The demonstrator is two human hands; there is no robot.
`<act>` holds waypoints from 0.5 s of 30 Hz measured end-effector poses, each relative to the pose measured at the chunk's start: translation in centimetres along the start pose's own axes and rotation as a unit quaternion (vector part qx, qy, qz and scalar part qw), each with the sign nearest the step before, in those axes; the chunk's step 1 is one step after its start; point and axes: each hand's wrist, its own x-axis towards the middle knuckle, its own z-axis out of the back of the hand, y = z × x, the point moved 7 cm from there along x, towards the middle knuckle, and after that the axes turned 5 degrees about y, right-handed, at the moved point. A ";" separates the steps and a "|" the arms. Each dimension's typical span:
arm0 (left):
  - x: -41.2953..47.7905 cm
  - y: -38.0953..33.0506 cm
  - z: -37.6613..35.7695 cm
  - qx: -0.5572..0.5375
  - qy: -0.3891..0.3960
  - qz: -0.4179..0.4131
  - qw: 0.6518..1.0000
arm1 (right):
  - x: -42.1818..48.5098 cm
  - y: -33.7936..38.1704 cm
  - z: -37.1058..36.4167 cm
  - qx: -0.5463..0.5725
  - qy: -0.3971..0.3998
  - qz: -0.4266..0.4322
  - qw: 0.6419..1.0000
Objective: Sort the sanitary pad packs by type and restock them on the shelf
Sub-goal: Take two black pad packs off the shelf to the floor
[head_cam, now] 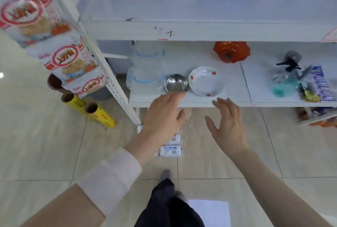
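Below white shelf [191,101], left hand [163,115] and right hand [227,123] spread wide, holding nothing.

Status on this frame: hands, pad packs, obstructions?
Left hand open, empty; right hand open, empty. Pad packs on floor, partly behind left hand. Steel bowl and white bowl occupy shelf front.

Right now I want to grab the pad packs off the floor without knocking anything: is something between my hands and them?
Nothing visible does. The left hand hangs open above the pad packs on the floor, partly hiding them, and the right hand is open beside it. The steel bowl sits up on the lower shelf, out of the path.
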 end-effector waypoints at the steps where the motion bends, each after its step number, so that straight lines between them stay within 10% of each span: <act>1: 0.7 -0.5 1.3 0.004 -0.010 -0.013 1.000 | 1.0 0.7 1.4 -0.004 -0.018 0.014 1.000; 15: 10.9 -4.5 14.2 -0.019 -0.132 -0.090 0.987 | 13.2 2.2 14.5 -0.033 -0.169 0.011 0.985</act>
